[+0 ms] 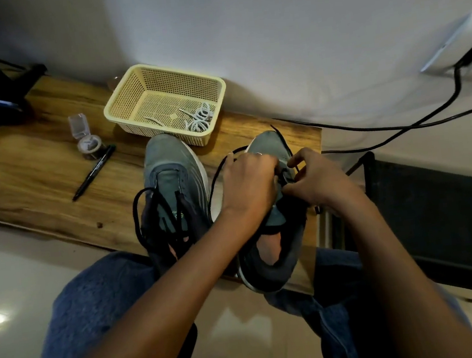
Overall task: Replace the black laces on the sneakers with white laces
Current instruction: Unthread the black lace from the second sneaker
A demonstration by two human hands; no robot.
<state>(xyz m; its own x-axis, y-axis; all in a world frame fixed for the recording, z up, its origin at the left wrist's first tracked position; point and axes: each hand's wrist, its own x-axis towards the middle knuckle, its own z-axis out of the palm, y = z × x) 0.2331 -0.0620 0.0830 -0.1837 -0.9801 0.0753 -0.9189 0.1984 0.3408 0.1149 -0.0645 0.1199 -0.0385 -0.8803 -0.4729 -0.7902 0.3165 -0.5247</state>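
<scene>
Two grey sneakers stand on the wooden table (37,178), toes pointing away from me. A loose black lace (142,219) lies piled over the tongue of the left sneaker (169,168). My left hand (247,183) grips the upper of the right sneaker (269,145) around its eyelets. My right hand (317,178) pinches that shoe's black lace (214,181), which loops out to the left and over the toe. White laces (200,118) lie coiled in the cream basket (131,96) behind the shoes.
A black pen (93,173), a roll of tape (89,145) and a small clear box (78,125) lie left of the shoes. A black cable (399,127) runs from a wall socket at the right. A dark stand sits at far left.
</scene>
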